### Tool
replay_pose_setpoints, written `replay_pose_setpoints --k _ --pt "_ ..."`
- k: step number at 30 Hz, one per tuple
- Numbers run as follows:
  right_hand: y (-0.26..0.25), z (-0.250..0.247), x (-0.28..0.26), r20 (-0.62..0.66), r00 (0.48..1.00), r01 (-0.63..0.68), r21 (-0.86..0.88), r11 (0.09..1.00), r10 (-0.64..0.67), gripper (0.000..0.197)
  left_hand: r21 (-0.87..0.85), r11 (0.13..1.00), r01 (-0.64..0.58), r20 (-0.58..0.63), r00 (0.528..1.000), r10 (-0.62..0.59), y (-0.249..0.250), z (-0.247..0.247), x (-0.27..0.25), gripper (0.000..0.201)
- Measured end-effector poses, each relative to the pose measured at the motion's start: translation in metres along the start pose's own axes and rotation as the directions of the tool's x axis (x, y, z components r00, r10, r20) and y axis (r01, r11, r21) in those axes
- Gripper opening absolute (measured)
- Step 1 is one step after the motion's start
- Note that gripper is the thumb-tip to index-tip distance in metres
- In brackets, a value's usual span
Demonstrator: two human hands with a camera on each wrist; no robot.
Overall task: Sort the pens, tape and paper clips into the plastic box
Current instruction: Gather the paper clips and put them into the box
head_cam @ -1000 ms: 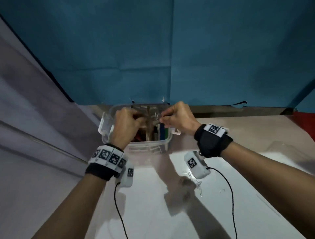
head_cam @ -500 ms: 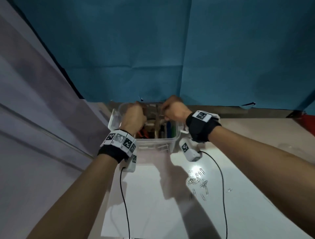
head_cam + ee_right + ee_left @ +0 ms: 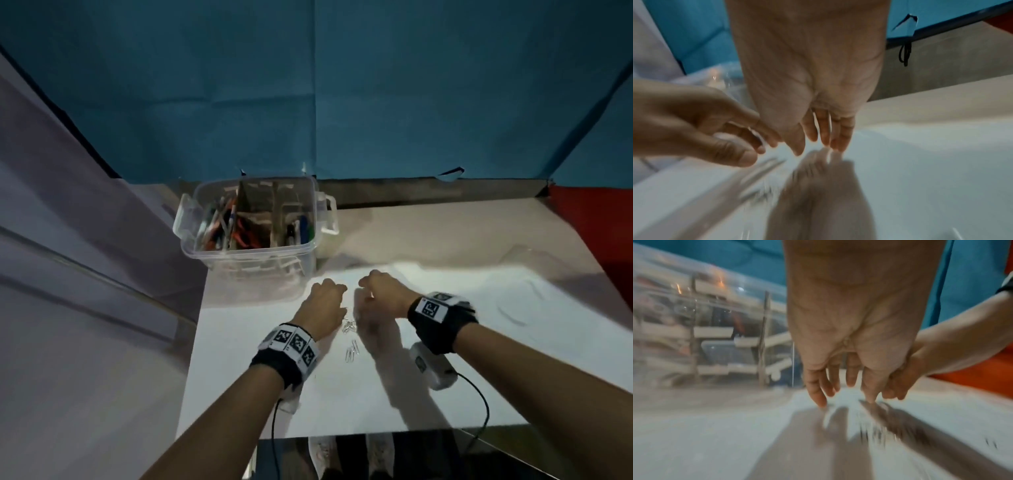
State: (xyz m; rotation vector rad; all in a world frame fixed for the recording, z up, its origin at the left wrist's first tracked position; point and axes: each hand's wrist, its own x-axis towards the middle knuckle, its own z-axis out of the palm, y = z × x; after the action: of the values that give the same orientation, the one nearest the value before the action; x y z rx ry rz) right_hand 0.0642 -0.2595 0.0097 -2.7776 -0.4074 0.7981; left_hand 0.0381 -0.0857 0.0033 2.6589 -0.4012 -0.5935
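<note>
A clear plastic box (image 3: 251, 255) stands at the table's back left, split by dividers, with several pens (image 3: 222, 226) in its left part and markers at the right. Small silver paper clips (image 3: 349, 327) lie on the white table between my hands. My left hand (image 3: 325, 303) hovers just left of the clips, fingers pointing down and loose, holding nothing (image 3: 838, 395). My right hand (image 3: 373, 294) hovers just right of them, fingers likewise hanging relaxed and empty (image 3: 822, 142). Both wrist views are blurred by motion. No tape shows.
A clear plastic lid (image 3: 534, 274) lies at the table's right. A blue backdrop (image 3: 308, 102) closes the back, a grey wall (image 3: 68, 240) the left. The table's front edge (image 3: 342, 433) runs near my forearms, with cables hanging from both wrists.
Both hands have pulled back from over the box and come down to the paper clips on the table. The camera has tilted down and away from the box.
</note>
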Motion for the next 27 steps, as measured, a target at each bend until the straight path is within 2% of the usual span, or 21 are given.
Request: replay_pose_setpoints --k 4,6,8,10,11,14,16,19,22,25,27 --pt "-0.003 0.056 -0.035 -0.152 0.977 0.146 -0.049 0.988 -0.152 0.022 0.083 0.993 -0.081 -0.05 0.995 0.085 0.002 0.054 -0.025 0.032" --pt "0.004 0.071 -0.051 -0.145 0.966 0.212 -0.016 0.977 -0.212 0.023 0.033 0.992 -0.125 -0.055 0.99 0.126 0.003 0.067 -0.039 0.031" --pt "0.019 0.071 -0.061 -0.135 0.967 0.227 0.069 0.971 -0.217 0.026 -0.019 0.99 -0.137 -0.069 0.988 0.136 -0.002 0.07 -0.049 0.027" --pt "0.049 0.068 -0.064 -0.204 0.967 0.179 0.11 0.978 -0.154 0.033 -0.082 0.993 -0.089 -0.1 0.992 0.081 -0.014 0.067 -0.059 0.033" --pt "0.065 0.064 -0.067 -0.239 0.968 0.11 0.132 0.985 -0.076 0.033 -0.109 0.993 -0.047 -0.109 0.993 0.035 -0.022 0.064 -0.064 0.037" --pt "0.098 0.053 -0.083 -0.246 0.946 -0.162 0.201 0.966 0.209 0.016 -0.121 0.992 0.018 -0.086 0.996 -0.029 -0.037 0.062 -0.078 0.045" --pt "0.089 0.058 -0.093 -0.219 0.935 -0.238 0.192 0.952 0.278 0.013 -0.135 0.991 -0.006 -0.082 0.997 -0.005 -0.033 0.067 -0.081 0.047" --pt "0.049 0.084 -0.098 -0.266 0.932 -0.184 0.242 0.952 0.248 0.014 -0.198 0.98 -0.027 -0.115 0.993 0.004 -0.01 0.081 -0.072 0.037" --pt "0.015 0.1 -0.09 -0.307 0.942 -0.057 0.263 0.963 0.139 0.016 -0.249 0.968 -0.024 -0.177 0.984 -0.021 0.014 0.086 -0.059 0.019" --pt "0.01 0.095 -0.078 -0.27 0.962 0.045 0.28 0.959 0.033 0.013 -0.277 0.961 -0.007 -0.198 0.979 -0.05 0.017 0.085 -0.052 0.024" --pt "0.022 0.089 -0.075 -0.249 0.967 0.035 0.304 0.952 0.044 0.012 -0.304 0.952 0.021 -0.181 0.98 -0.08 0.008 0.081 -0.052 0.02"
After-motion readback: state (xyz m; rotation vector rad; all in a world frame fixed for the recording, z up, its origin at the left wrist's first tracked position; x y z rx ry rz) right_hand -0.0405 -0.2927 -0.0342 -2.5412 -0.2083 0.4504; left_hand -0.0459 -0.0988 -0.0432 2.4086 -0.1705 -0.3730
